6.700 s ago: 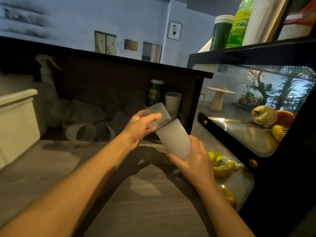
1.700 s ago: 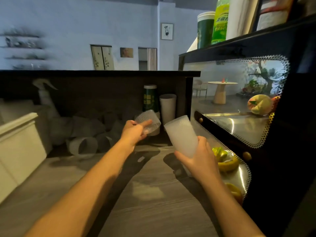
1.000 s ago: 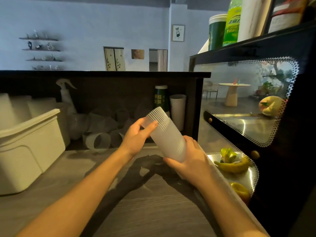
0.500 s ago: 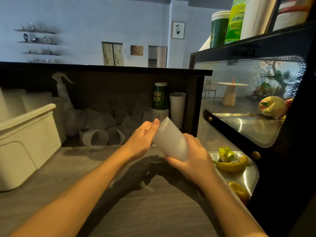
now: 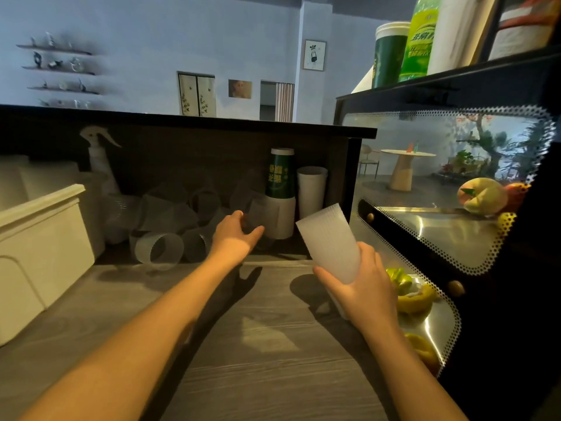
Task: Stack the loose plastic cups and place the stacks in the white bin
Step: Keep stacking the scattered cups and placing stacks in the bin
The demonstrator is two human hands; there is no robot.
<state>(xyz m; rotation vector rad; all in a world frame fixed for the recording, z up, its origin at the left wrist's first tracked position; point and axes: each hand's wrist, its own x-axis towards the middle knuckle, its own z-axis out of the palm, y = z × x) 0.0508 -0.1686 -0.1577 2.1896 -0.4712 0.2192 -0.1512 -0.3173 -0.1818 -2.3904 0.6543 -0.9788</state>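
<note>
Grey wood-grain counter (image 5: 258, 344), under a dark overhanging shelf at the far side. Directly on it: white bin (image 5: 39, 247) at left; loose translucent cups (image 5: 159, 250) lying heaped at the far edge; spray bottle (image 5: 100, 159) far left; green canister (image 5: 279, 174) stacked upon a white cup (image 5: 280, 220); white paper cup (image 5: 312, 191) upright beside it.

A: Where is the left hand (image 5: 235, 237) now?
B: Off the stack of cups (image 5: 329, 241), out at a loose cup (image 5: 258, 215) under the counter.
A: And the stack?
B: Taller by one cup, held by the right hand (image 5: 361, 291) alone.
</note>
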